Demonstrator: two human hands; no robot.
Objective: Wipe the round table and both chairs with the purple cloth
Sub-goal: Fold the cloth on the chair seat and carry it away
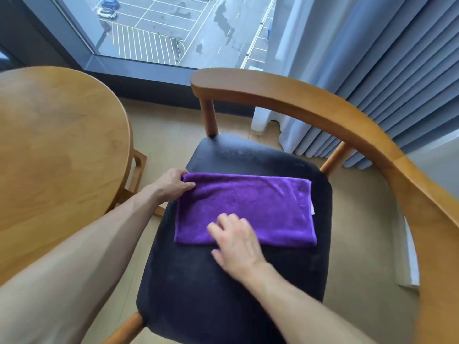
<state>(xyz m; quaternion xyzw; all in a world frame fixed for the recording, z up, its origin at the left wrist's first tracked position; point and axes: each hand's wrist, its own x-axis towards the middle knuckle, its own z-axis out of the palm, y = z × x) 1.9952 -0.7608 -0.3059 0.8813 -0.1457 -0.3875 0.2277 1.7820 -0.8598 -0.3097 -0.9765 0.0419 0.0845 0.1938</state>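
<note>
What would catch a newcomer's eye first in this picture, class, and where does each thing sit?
The bright purple cloth stands out first, folded flat on the dark seat of the wooden chair at the centre. The left hand grips its far left corner while the right hand lies on its near edge. The round table fills the left side, with the window above.

Looks like a hotel room or a high-rise apartment sitting corner. Floor-to-ceiling window (154, 28) with dark frame, looking far down onto a car park (139, 38) with painted bays and parked cars. Long pleated blue-grey curtains (372, 65) with a white sheer layer beside the glass. Round wooden table (54, 150) close to a curved-back wooden armchair (323, 105) with dark upholstered seat, on pale wood-look floor (169, 135).
</note>
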